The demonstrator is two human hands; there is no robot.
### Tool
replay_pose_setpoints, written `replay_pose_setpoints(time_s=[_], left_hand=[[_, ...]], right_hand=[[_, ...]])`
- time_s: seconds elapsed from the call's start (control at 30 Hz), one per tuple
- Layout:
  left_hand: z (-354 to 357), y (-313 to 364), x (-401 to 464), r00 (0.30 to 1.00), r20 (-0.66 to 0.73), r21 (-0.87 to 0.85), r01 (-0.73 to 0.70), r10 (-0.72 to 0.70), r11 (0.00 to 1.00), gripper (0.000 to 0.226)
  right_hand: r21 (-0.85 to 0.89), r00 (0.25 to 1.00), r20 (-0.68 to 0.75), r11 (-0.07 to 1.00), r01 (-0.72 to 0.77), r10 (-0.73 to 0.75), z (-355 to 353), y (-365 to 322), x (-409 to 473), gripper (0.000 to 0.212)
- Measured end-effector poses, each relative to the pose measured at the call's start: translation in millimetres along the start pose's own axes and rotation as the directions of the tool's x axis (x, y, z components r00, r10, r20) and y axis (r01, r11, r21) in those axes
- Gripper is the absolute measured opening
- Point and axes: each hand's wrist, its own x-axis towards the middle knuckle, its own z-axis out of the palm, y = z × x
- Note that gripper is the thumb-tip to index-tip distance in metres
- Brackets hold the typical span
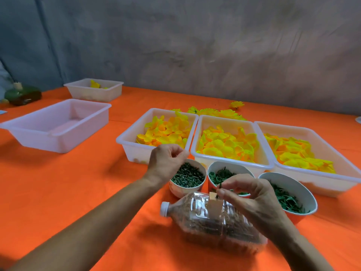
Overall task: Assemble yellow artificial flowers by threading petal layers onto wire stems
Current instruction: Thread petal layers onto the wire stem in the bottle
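Note:
My left hand (168, 163) hovers over the bowl of green pegs (188, 178) with curled fingers; a thin wire seems pinched at its fingertips, too fine to be sure. My right hand (252, 200) pinches a small green piece (220, 186) above a clear plastic bottle (213, 220) that lies on its side, filled with thin dark wires. Three white trays of yellow petals stand behind: left (125, 138), middle (197, 151), right (351, 178). A bowl of green rings (222, 174) and a bowl of green leaves (289, 198) sit before them.
An orange cloth (78, 182) covers the table. An empty white tray (56, 124) is at the left, and a smaller tray (93, 90) with a few yellow flowers is behind it. Finished yellow flowers (214, 111) lie behind the petal trays. Dark green objects (23, 94) sit at far left.

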Motion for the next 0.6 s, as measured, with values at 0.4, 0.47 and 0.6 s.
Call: replay_pose_setpoints(time_s=[0.4, 0.47, 0.6], left_hand=[[-4.0, -41.5, 105.5, 0.892, 0.259, 0.814, 0.005, -0.370, 0.581, 0.066], [-2.1, -42.8, 109.0, 0.850, 0.286, 0.811, 0.032, -0.443, 0.584, 0.069], [-3.8, -40.0, 112.3, 0.877, 0.261, 0.748, 0.080, -0.403, 0.659, 0.066]], right_hand=[[0.034, 0.973, 0.227, 0.998, -0.052, 0.043, -13.7, -4.3, 7.1, 0.008], [0.044, 0.972, 0.226, 0.996, -0.077, 0.065, -16.7, -2.9, 6.8, 0.011], [0.052, 0.970, 0.229, 0.994, -0.100, 0.085, -23.8, -0.4, 7.0, 0.011]])
